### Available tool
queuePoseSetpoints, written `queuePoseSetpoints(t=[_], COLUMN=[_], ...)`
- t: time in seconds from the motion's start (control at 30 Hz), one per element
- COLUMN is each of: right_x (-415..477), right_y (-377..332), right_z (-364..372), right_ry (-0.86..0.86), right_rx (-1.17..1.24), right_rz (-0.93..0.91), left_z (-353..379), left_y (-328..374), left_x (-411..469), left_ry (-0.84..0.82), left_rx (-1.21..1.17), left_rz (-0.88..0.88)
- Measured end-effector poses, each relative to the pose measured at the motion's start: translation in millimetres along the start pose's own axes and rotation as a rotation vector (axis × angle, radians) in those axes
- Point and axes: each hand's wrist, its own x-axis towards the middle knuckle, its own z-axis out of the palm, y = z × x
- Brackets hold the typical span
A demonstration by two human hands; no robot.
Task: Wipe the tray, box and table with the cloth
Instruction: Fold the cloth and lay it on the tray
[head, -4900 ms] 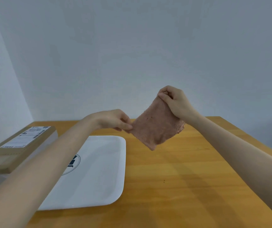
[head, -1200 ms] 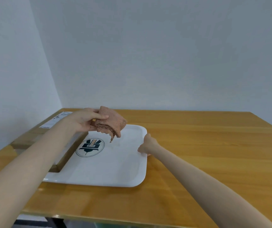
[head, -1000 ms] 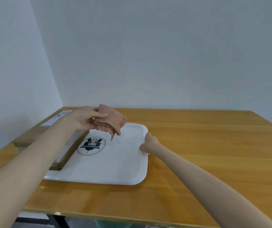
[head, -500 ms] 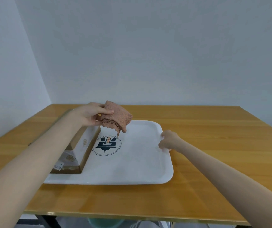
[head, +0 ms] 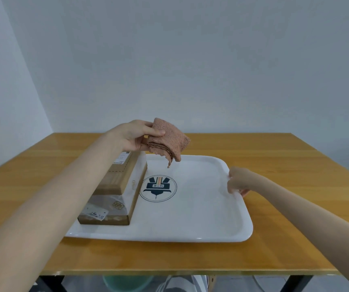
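A white tray (head: 194, 220) with a dark round logo lies on the wooden table (head: 285, 169). A long brown cardboard box (head: 116, 186) rests along the tray's left side, partly hidden by my left forearm. My left hand (head: 135, 134) holds a folded pink-brown cloth (head: 168, 144) in the air above the tray's far left part. My right hand (head: 237, 181) pinches the tray's right rim.
Pale walls stand behind and to the left of the table. The table's front edge runs close to me, with a green bin (head: 125, 283) and black table legs below it. Bare wood lies to the right of the tray.
The tray, held by my right hand, has slid right and towards me. The box now shows more fully on the tray's left side. The cloth stays raised in my left hand.
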Motion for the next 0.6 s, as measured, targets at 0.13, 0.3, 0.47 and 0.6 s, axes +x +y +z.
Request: queuePoseSetpoints(t=[0.13, 0.3, 0.47, 0.6], right_x=[3, 6, -11, -26], right_y=[22, 33, 1, -16], right_z=[-14, -23, -31, -20], right_ry=[-0.020, 0.059, -0.163, -0.440], right_rx=[-0.061, -0.364, 0.872, 1.230], right_rz=[0.056, 0.049, -0.368, -0.574], left_z=[8, 18, 40, 60], left_y=[3, 5, 5, 0], left_x=[0, -1, 2, 4], left_ry=[-0.020, -0.050, -0.111, -0.172], left_rx=[0.010, -0.021, -0.040, -0.107], left_rz=[0.006, 0.001, -0.006, -0.023])
